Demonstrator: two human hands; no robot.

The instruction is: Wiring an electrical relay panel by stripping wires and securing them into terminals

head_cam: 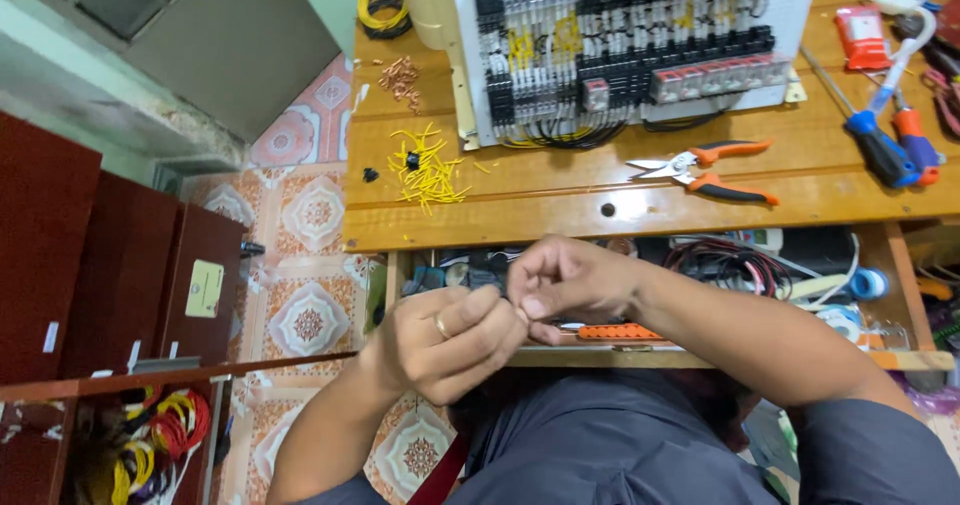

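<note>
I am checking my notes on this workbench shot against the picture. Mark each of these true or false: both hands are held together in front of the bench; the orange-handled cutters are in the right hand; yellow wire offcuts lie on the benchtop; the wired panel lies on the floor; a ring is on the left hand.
1. Left hand and right hand meet in front of the bench. True.
2. The orange-handled cutters are in the right hand. False: they lie on the bench.
3. Yellow wire offcuts lie on the benchtop. True.
4. The wired panel lies on the floor. False: it rests on the bench.
5. A ring is on the left hand. True.
</note>
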